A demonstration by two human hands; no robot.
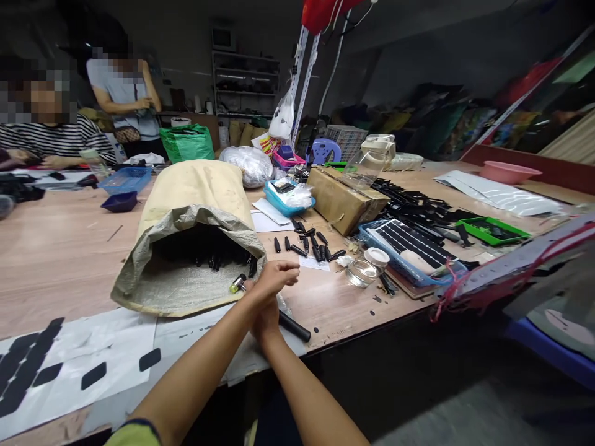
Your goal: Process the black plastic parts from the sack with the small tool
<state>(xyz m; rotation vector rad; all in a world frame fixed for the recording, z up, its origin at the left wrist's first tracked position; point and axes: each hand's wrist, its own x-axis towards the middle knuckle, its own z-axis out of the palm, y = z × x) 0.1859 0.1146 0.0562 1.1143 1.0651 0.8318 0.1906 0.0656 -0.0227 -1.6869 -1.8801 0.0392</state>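
My left hand (276,277) is above the table edge with its fingers curled. Whatever it may hold is hidden. Just below it is my right hand (266,319), close against the left wrist, its fingers out of sight. A small hammer (295,326) lies by the hands, its black handle to their right and its yellow-and-silver head to their left. The hands hide its middle, so I cannot tell whether it is touched. Beside them, a big cream woven sack (195,186) lies on its side, its mouth facing me, with black pieces inside.
Several black tapered pieces (320,251) lie beyond my hands. A glass jar (362,272), a blue tray (409,254), a cardboard box (346,198) and a green tray (493,230) stand to the right. Dark patches lie on white sheets (116,341) at left. Two people are across the table.
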